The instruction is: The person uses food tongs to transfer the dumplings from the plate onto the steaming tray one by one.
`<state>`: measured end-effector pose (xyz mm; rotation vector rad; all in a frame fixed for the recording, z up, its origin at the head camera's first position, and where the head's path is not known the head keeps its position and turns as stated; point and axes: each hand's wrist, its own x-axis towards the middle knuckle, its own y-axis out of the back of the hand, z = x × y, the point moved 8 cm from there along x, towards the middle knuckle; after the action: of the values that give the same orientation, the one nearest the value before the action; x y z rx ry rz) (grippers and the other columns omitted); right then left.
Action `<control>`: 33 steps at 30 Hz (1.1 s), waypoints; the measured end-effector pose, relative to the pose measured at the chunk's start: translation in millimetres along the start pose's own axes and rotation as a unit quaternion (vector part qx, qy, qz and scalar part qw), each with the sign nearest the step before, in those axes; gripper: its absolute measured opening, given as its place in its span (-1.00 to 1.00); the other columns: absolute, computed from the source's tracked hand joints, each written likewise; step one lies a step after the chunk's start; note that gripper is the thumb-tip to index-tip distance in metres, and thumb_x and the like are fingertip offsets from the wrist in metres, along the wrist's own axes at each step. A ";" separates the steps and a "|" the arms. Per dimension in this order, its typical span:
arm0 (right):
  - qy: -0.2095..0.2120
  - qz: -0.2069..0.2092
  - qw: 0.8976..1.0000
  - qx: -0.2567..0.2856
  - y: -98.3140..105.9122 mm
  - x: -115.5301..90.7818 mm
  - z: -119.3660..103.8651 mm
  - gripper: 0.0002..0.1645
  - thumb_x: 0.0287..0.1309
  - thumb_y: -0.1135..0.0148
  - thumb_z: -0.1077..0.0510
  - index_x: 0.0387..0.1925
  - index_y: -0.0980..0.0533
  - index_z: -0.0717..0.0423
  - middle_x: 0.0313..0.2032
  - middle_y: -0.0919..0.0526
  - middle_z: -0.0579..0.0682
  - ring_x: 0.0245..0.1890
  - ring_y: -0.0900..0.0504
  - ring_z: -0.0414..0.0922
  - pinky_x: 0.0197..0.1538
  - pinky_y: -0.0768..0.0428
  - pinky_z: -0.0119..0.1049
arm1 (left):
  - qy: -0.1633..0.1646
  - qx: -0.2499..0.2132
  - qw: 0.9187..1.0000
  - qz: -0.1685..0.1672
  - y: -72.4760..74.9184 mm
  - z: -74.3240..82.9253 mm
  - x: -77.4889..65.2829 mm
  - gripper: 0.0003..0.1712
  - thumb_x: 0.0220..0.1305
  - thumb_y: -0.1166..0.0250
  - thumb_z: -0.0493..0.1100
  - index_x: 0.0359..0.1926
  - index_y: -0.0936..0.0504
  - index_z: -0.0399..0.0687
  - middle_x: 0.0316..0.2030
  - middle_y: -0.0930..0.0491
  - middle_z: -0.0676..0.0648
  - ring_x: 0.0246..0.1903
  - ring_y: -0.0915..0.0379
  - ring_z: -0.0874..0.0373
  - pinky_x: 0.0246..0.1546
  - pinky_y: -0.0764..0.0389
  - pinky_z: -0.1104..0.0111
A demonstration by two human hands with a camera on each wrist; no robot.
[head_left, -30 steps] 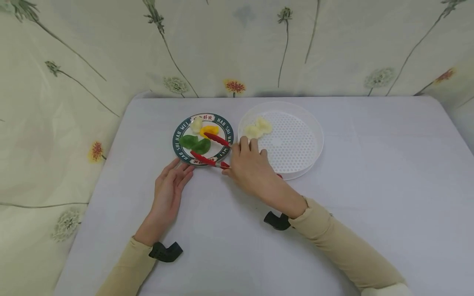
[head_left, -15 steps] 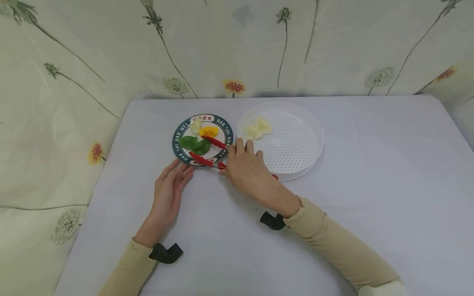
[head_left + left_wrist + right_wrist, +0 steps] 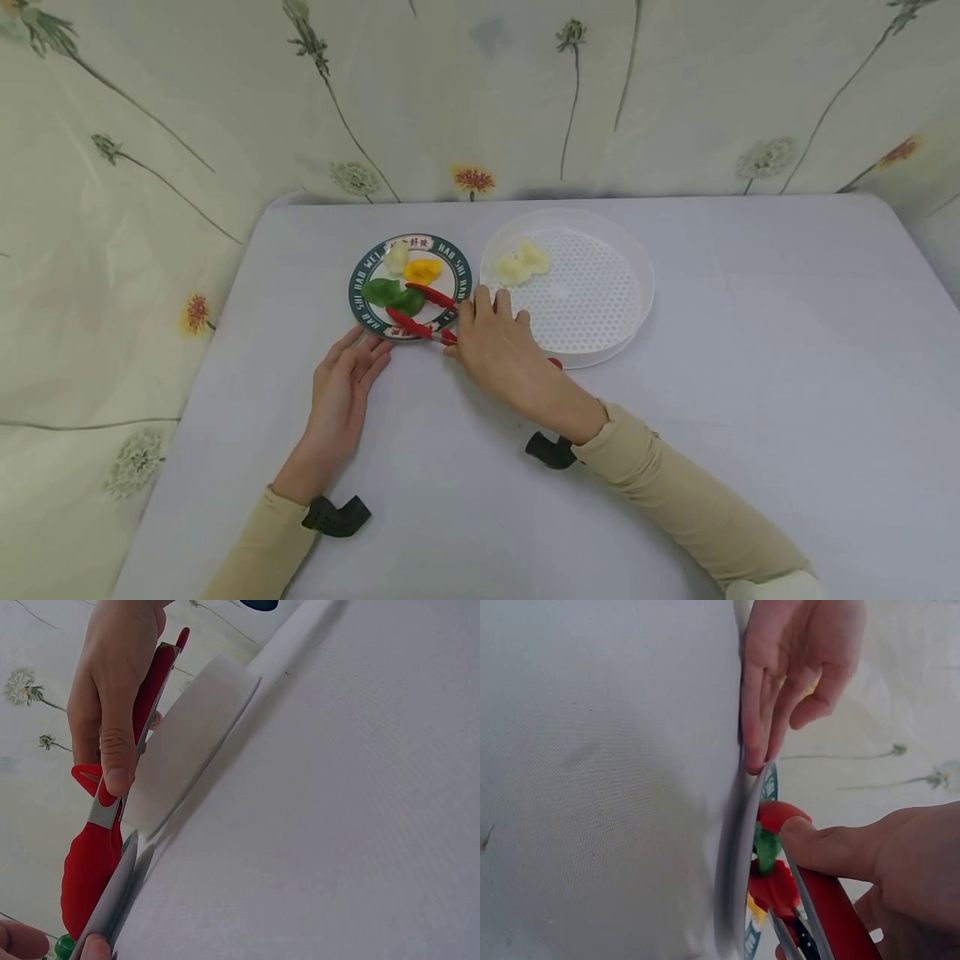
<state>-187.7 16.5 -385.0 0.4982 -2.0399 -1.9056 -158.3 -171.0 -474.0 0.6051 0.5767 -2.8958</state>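
Observation:
My right hand [image 3: 498,350] grips red-tipped tongs [image 3: 411,323] over the small plate [image 3: 357,312] with its dark green lettered rim. The tongs' two red tips stand apart, one on each side of a green piece [image 3: 408,302]. Beside it lie a second green piece [image 3: 378,291], a yellow piece [image 3: 422,271] and a pale piece [image 3: 396,257]. My left hand [image 3: 341,396] lies palm up, its nearly straight fingers touching the plate's near rim. The right wrist view also shows the tongs [image 3: 821,900] around a green piece [image 3: 766,847].
Right of the plate stands a round white tray [image 3: 643,287] with a perforated base. Pale pieces [image 3: 522,262] lie at its left side. A white cloth [image 3: 750,375] covers the table, and a flower-printed cloth [image 3: 675,100] hangs behind.
My right hand has moved slightly left and towards me, bringing the tongs' tips from above the green piece to either side of it. The left hand stays at the plate's rim.

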 end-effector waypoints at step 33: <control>0.005 0.035 0.999 -0.036 22.9 -16.3 5.4 -0.27 0.34 -0.22 -0.20 0.16 -0.42 0.39 -0.07 -0.44 0.19 -0.14 -0.39 0.10 -0.40 -0.63 -0.15 | 0.002 -0.001 1.000 -0.002 -1.5 0.1 -1.0 -0.37 0.59 0.19 -0.20 0.60 0.02 -0.03 0.51 -0.24 -0.13 0.41 -0.37 0.11 0.37 -0.52 0.44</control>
<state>-176.6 30.0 -362.4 0.4140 -1.9487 -1.9230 -157.8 -169.7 -473.1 0.6117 0.5806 -2.8978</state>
